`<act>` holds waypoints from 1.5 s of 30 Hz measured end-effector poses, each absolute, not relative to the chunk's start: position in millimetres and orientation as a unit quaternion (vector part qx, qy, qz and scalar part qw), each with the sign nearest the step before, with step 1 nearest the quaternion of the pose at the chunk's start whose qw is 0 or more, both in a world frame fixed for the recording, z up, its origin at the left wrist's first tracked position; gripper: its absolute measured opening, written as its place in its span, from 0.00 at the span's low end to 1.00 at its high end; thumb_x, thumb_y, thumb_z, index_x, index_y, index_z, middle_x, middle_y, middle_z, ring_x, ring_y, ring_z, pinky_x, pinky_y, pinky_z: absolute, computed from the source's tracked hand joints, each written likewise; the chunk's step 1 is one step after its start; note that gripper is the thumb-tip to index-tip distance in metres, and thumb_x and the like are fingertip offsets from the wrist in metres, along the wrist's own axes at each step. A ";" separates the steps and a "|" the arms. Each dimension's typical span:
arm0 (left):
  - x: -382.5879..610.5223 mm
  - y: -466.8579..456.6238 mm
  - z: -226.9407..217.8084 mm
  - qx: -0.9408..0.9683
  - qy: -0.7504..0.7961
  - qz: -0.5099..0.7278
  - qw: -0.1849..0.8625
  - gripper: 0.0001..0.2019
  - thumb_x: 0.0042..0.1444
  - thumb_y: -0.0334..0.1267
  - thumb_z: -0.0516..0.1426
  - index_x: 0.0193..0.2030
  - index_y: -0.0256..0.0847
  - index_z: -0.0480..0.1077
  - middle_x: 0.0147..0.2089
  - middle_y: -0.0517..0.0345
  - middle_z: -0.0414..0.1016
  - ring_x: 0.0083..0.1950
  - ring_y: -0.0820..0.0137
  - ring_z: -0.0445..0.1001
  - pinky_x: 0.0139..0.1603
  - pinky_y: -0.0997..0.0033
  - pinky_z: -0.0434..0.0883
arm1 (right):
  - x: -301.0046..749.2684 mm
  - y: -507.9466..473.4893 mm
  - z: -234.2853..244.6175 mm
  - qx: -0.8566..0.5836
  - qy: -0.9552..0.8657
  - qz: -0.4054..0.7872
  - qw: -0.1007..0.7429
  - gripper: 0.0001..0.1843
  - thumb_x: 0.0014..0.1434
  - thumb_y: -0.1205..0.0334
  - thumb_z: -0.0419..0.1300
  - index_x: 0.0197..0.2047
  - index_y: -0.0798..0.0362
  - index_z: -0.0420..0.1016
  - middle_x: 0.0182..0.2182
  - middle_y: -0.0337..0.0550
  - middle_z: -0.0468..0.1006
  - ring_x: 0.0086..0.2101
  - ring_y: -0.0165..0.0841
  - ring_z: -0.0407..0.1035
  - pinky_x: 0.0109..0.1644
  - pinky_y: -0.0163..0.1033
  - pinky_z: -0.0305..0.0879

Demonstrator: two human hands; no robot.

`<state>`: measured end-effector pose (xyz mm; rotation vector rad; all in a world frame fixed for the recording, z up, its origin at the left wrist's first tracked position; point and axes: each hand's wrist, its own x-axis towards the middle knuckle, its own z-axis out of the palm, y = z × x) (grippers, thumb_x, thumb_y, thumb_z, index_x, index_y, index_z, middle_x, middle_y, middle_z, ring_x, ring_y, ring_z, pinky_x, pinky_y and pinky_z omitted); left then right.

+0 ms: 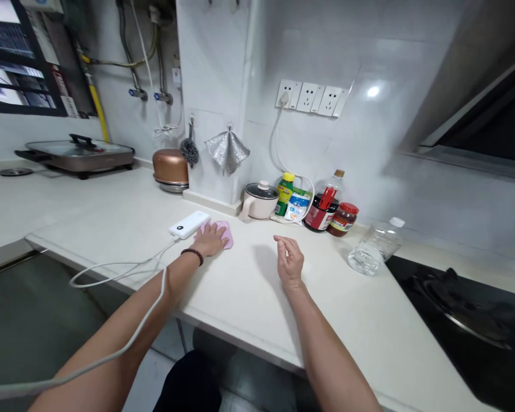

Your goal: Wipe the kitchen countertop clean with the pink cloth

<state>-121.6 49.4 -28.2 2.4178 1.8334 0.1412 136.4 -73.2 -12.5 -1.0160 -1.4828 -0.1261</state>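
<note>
My left hand (pixel 211 240) lies flat with its fingers spread on a pink cloth (pixel 227 233) on the white countertop (pixel 240 280). Part of the cloth is hidden under the palm. Right beside that hand is a white power bank (pixel 189 224) with a white cable (pixel 111 279) plugged into it; the cable passes over my left forearm. My right hand (pixel 290 260) is raised above the counter, fingers loosely bent, holding nothing. Closest to it at the back stand a lidded cream pot (pixel 261 201) and several condiments.
By the wall are a green bottle (pixel 284 194), a white packet (pixel 297 207), a dark jar (pixel 320 214) and a red-lidded jar (pixel 343 220). A clear plastic bottle (pixel 375 249) stands near the black stove (pixel 463 320). An electric pan (pixel 81 153) and copper pot (pixel 170 166) sit left.
</note>
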 end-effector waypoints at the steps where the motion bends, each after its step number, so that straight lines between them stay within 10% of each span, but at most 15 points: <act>1: -127.2 41.8 -29.0 0.798 0.599 0.043 0.053 0.33 0.68 0.54 0.39 0.76 0.43 0.50 0.79 0.42 0.44 0.78 0.45 0.40 0.71 0.36 0.47 | 136.3 -72.7 -13.4 -0.446 -0.645 -0.049 0.619 0.17 0.70 0.55 0.51 0.44 0.49 0.81 0.40 0.45 0.84 0.44 0.37 0.75 0.52 0.46 0.69; 15: -187.7 -83.0 -42.5 0.842 0.539 0.025 0.004 0.32 0.68 0.53 0.42 0.76 0.49 0.52 0.79 0.49 0.47 0.79 0.50 0.43 0.73 0.44 0.51 | 134.7 -67.2 -21.6 -0.464 -0.640 -0.012 0.612 0.19 0.70 0.51 0.51 0.43 0.50 0.82 0.40 0.46 0.84 0.44 0.37 0.75 0.51 0.46 0.69; 32: -78.9 99.8 -23.9 0.771 0.626 0.077 0.087 0.36 0.65 0.56 0.43 0.75 0.41 0.52 0.78 0.39 0.44 0.78 0.42 0.39 0.71 0.37 0.46 | 131.9 -64.7 -27.4 -0.472 -0.654 0.027 0.590 0.18 0.70 0.52 0.52 0.44 0.50 0.81 0.41 0.46 0.84 0.45 0.37 0.75 0.52 0.46 0.69; 45: -90.0 66.9 -25.8 0.815 0.572 0.051 0.081 0.34 0.66 0.57 0.43 0.75 0.46 0.51 0.79 0.43 0.43 0.79 0.45 0.37 0.72 0.37 0.45 | 133.8 -62.2 -26.6 -0.476 -0.652 0.018 0.589 0.19 0.69 0.51 0.52 0.43 0.49 0.82 0.41 0.45 0.84 0.44 0.38 0.75 0.51 0.46 0.70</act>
